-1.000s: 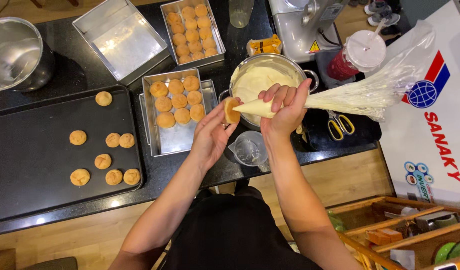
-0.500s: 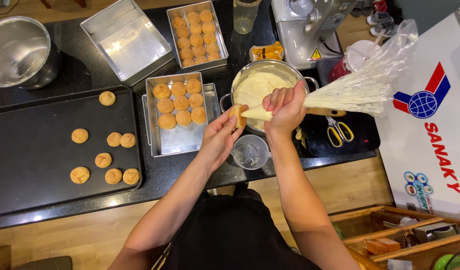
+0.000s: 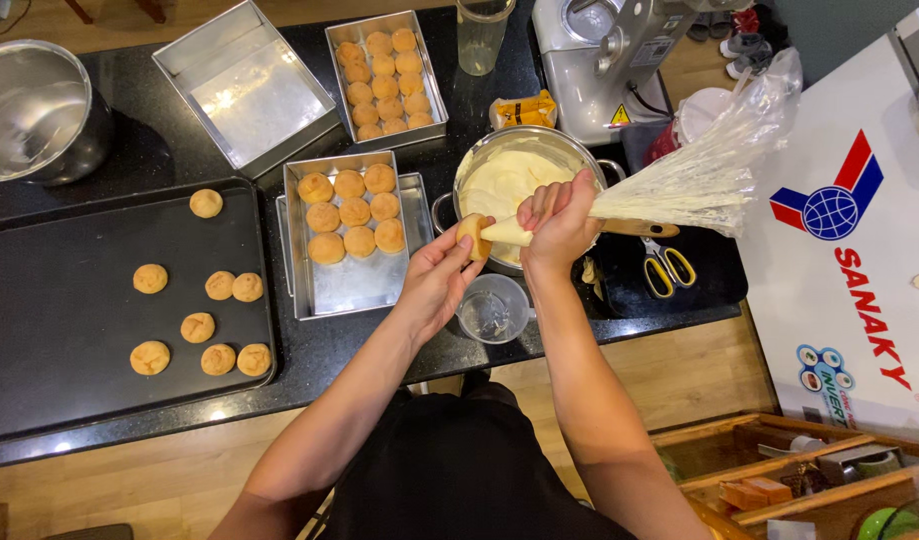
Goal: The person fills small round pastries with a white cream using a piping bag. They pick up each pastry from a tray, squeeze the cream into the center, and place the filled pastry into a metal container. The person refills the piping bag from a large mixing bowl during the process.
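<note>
Since a moment ago both hands have drifted a little down and toward the body, and the piping bag's loose tail has swung up toward the stand mixer (image 3: 619, 50). Largest to smallest: the black countertop (image 3: 159, 150) carries a dark baking tray (image 3: 39, 320) of scattered puffs, a steel tin (image 3: 354, 280) half filled with more, and a steel mixing bowl (image 3: 524, 175) of pale cream. Over that bowl's near rim, the right hand (image 3: 559, 220) is closed tight round the piping bag (image 3: 679, 185) near its narrow end; the bag looks soft, slick and heavy with cream, best squeezed from behind the filling. The left hand (image 3: 434, 280) pinches a small cream puff (image 3: 472, 235) by its sides against the nozzle. That shell looks light and brittle, so I'd judge gentle fingertips suit it.
</note>
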